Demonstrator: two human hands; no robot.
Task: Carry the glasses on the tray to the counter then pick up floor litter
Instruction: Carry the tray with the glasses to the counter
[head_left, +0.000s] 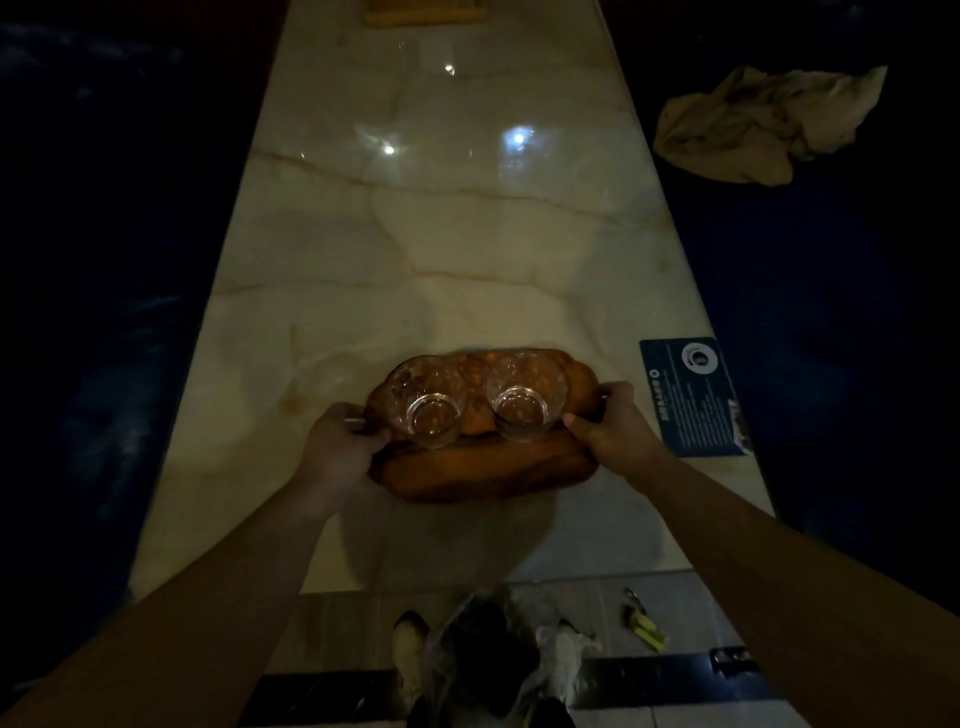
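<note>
- A brown wooden tray (483, 475) of uneven outline sits at the near end of a pale, veined marble counter (441, 249); every place below is given from this tray.
- Two clear glasses stand side by side on the tray's far half: the left glass (427, 402) and the right glass (524, 397), close together; whether their rims touch cannot be told.
- The left hand (340, 457) holds the tray's left edge, its fingers (371, 441) curled closed around the rim just beside the left glass.
- The right hand (615, 421) holds the tray's right edge, fingers wrapped closed over the rim just beside the right glass.
- Whether the tray rests on the counter or is held just above it cannot be told in the dim light.
- A dark blue printed card (693, 397) lies flat on the counter just right of the tray, near the right hand.
- A crumpled beige cloth (763, 124) lies far beyond the tray to the right, on the dark surface beside the counter.
- On the tiled floor (613, 603) nearer than the tray: a crumpled clear plastic bag (478, 644) straight below it, white crumpled paper (566, 654) beside that, and yellow-green scraps (647, 626) farther right.
- A wooden board edge (426, 13) shows at the counter's far end, well beyond the tray.
</note>
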